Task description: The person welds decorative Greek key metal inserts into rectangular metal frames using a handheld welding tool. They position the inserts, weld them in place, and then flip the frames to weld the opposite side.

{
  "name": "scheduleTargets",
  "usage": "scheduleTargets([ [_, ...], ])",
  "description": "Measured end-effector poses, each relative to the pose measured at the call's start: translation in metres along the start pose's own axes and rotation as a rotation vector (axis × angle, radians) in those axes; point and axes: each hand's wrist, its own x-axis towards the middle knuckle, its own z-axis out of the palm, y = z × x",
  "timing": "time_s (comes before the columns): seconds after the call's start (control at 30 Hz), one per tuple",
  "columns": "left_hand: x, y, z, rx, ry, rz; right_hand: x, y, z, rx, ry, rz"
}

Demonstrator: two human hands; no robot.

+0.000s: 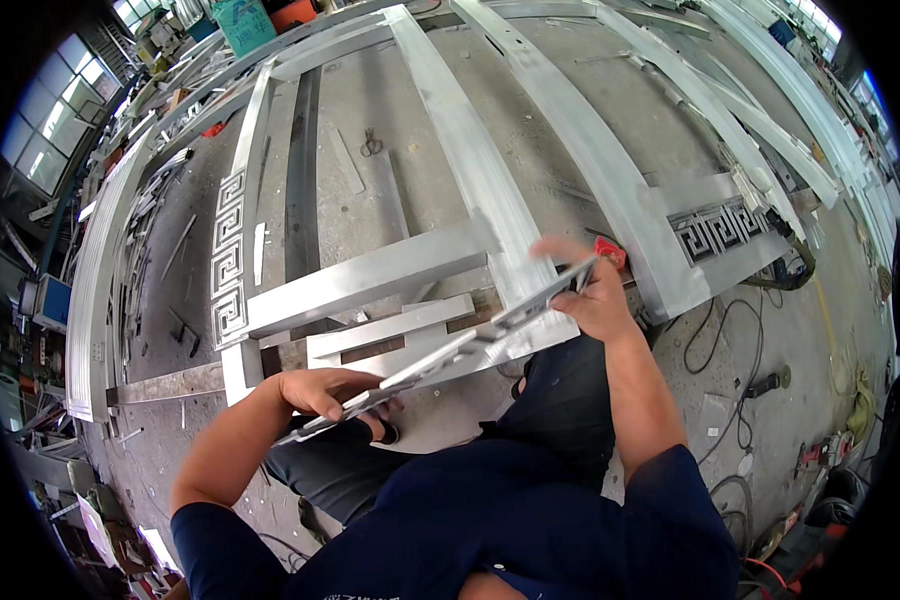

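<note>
Between my hands, a long silvery metal fretwork strip (450,358) is held tilted, seen almost edge-on, its right end higher. My left hand (320,388) is closed on the lower left part, thumb on top and fingers underneath. Near the upper right end, my right hand (598,300) grips the strip; some of its fingers are blurred. Beyond it lies a large silvery metal frame (370,268) of wide bars. Similar key-pattern fretwork (229,262) is set along the frame's left side, and another fretwork piece (720,230) sits at its right.
Just past my right hand, a small red object (610,252) rests by the frame. Short metal bars (390,325) lie in front of me. A black cable (745,370) loops over the floor at right, near a grinder-like tool (767,386). Metal offcuts (178,245) litter the left.
</note>
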Motion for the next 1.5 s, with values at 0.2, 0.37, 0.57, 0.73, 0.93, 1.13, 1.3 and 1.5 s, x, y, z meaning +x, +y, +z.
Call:
scheduleTargets([
  [0.2, -0.026, 0.039, -0.007, 0.765, 0.367, -0.435, -0.024, 0.018, 0.032, 0.120, 0.052, 0.308],
  [0.37, -0.002, 0.063, 0.062, 1.504, 1.080, 0.027, -0.042, 0.040, 0.040, 0.373, 0.238, 0.467],
  [0.57, 0.040, 0.027, 0.082, 1.562, 1.145, -0.049, -0.027, 0.039, 0.031, 0.415, 0.377, 0.712],
  [0.73, 0.044, -0.004, 0.022, 1.622, 1.204, -0.178, -0.014, 0.041, 0.033, 0.406, 0.383, 0.774],
  [0.93, 0.033, -0.016, -0.010, 1.469, 1.180, -0.117, -0.001, 0.046, 0.044, 0.310, 0.258, 0.687],
  [1.13, 0.018, -0.022, -0.027, 1.366, 1.126, -0.061, 0.017, 0.039, 0.058, 0.313, 0.265, 0.820],
  [1.3, 0.007, -0.025, -0.042, 1.331, 1.090, -0.053, 0.016, 0.069, 0.057, 0.389, 0.223, 0.793],
  [1.5, 0.013, -0.037, -0.034, 1.438, 1.232, -0.125, 0.015, 0.075, 0.068, 0.475, 0.212, 0.771],
])
